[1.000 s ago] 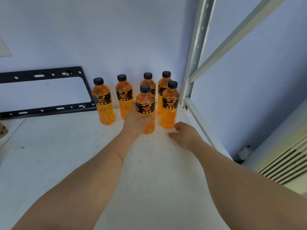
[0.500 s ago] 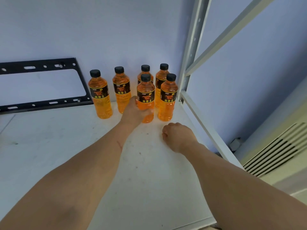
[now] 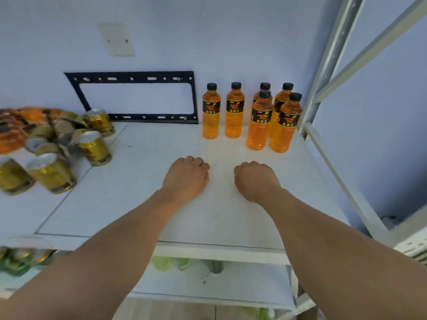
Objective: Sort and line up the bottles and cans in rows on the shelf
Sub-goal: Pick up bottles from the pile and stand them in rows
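Six orange bottles (image 3: 234, 110) are stood upright at the shelf's (image 3: 143, 195) back right corner, four along the wall and two just in front. The left hand (image 3: 186, 177) and right hand (image 3: 255, 180) are seen above the shelf before them, fingers curled under, nothing held. Gold cans (image 3: 93, 147) are heaped at the far left, well apart.

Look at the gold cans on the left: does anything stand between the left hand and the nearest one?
Nothing visible does. Only bare white shelf lies between the left hand and the nearest gold can, which stands upright, apart from the hand.
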`<action>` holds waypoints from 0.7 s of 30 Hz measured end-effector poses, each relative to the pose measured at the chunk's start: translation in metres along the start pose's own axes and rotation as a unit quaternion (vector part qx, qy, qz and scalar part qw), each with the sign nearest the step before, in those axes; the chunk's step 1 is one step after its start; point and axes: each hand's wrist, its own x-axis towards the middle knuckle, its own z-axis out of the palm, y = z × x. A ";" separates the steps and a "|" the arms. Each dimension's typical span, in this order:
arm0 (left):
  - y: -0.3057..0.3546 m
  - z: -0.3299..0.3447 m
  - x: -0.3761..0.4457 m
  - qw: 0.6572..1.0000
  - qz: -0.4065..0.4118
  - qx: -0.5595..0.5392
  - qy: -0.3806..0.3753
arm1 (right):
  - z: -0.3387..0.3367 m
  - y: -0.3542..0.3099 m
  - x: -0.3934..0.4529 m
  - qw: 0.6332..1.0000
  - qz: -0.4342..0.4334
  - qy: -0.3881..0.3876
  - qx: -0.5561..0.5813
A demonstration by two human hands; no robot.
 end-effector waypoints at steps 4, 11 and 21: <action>-0.022 -0.018 -0.067 0.999 -0.011 0.024 0.026 | -0.004 -0.059 -0.021 0.998 -0.062 0.022 0.002; -0.084 -0.057 -0.162 0.994 -0.068 0.063 0.056 | -0.028 -0.164 -0.026 0.987 -0.149 0.057 0.007; -0.246 -0.097 -0.284 0.982 -0.138 0.105 0.070 | -0.072 -0.368 0.010 0.978 -0.190 0.071 0.044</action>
